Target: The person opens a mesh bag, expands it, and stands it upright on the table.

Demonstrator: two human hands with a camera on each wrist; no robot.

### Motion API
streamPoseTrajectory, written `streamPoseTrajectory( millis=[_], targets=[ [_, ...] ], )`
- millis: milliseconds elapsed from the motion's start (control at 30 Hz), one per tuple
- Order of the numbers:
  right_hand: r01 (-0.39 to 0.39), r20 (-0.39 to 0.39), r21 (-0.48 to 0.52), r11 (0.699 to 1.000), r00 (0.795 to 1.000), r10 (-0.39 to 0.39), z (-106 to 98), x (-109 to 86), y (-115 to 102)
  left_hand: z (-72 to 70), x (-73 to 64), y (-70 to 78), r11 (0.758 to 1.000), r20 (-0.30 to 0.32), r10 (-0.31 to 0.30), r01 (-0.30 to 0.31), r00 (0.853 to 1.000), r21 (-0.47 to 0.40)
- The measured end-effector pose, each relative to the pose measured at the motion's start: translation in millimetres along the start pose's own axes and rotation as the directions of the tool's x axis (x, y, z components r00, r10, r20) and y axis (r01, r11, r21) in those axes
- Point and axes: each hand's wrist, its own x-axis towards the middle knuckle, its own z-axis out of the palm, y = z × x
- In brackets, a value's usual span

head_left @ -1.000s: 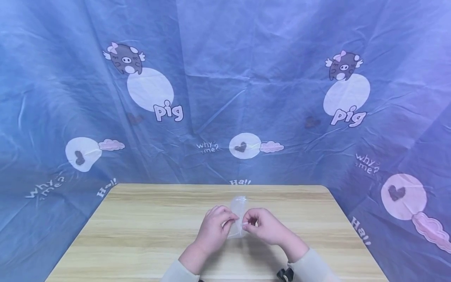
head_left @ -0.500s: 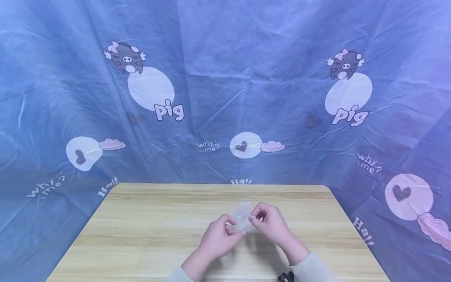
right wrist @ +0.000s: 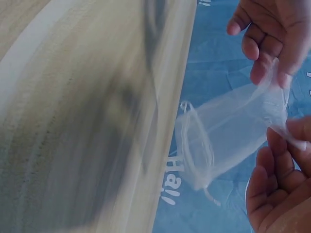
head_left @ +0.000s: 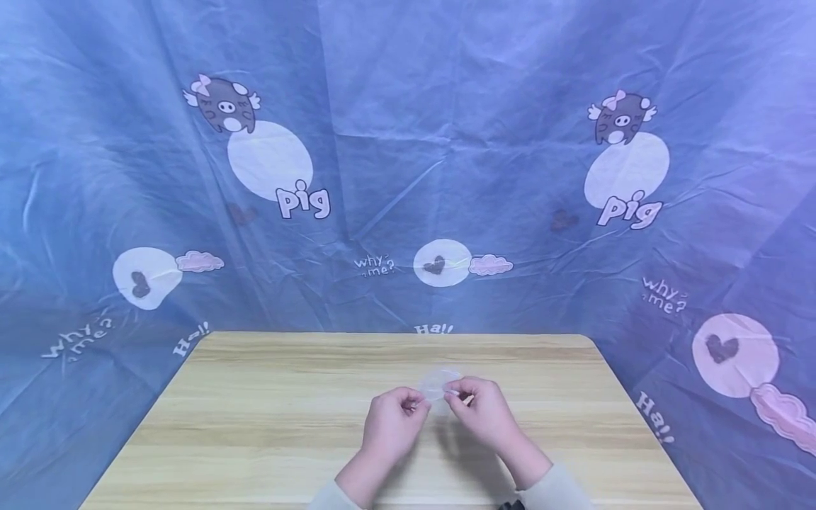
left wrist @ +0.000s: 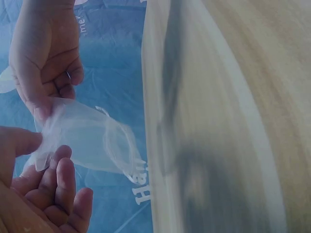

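Note:
A sheer white drawstring pouch (head_left: 436, 382) is stretched between the two hands above the table's middle. My left hand (head_left: 390, 426) pinches one corner of its edge between thumb and fingers. On the opposite corner, my right hand (head_left: 486, 412) has thumb and forefinger closed. Seen from the left wrist, the pouch (left wrist: 85, 138) looks flat and see-through, and a loop of white cord (left wrist: 119, 150) lies at the end away from the hands. The right wrist view also shows the cord (right wrist: 197, 138), with a short loose end sticking out. Nothing inside the pouch can be made out.
A wood-grain table (head_left: 268, 397) lies below the hands, which cast shadows on it. Blue printed cloth (head_left: 395, 177) hangs behind and at both sides. Near the right sleeve is a small black object (head_left: 511, 505), mostly cut off by the frame.
The left hand's fingers spread on the pouch half a second ago and have come together in a pinch. The pouch has turned and appears shorter in the head view, its end away from me.

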Motion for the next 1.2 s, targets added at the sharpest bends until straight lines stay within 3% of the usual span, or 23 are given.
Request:
streamPoseTrajectory(
  millis=[133,300,567,733,967,1200],
  targets=[
    [-0.026,-0.018,-0.039,0.999,1.0,0.025,2,-0.6,-1,1.4,0.2,-1.2,1.0,-0.003,-0.014,0.014,1.0,-0.002],
    [-0.026,-0.047,-0.04,0.999,0.999,0.024,5,-1.4,-1,3.2,1.2,-3.1,0.998,-0.044,-0.006,0.009,0.999,0.056],
    [0.074,-0.183,-0.08,0.994,0.979,-0.087,16,-4.6,0,6.3,3.0,-6.7,0.996,-0.145,-0.01,0.022,0.989,0.088],
    [0.109,-0.254,-0.102,0.989,0.958,-0.131,21,-4.9,0,7.2,6.0,-6.9,0.997,-0.199,0.043,-0.029,0.979,0.074],
    [0.083,-0.223,-0.081,0.993,0.97,-0.099,24,-4.5,-3,10.5,6.5,-7.7,0.98,-0.235,0.145,-0.107,0.961,0.167],
    [0.091,-0.221,-0.122,0.988,0.968,-0.116,28,-5.9,-4,11.1,6.5,-7.7,0.978,-0.247,0.155,-0.114,0.957,0.173]
  ],
)
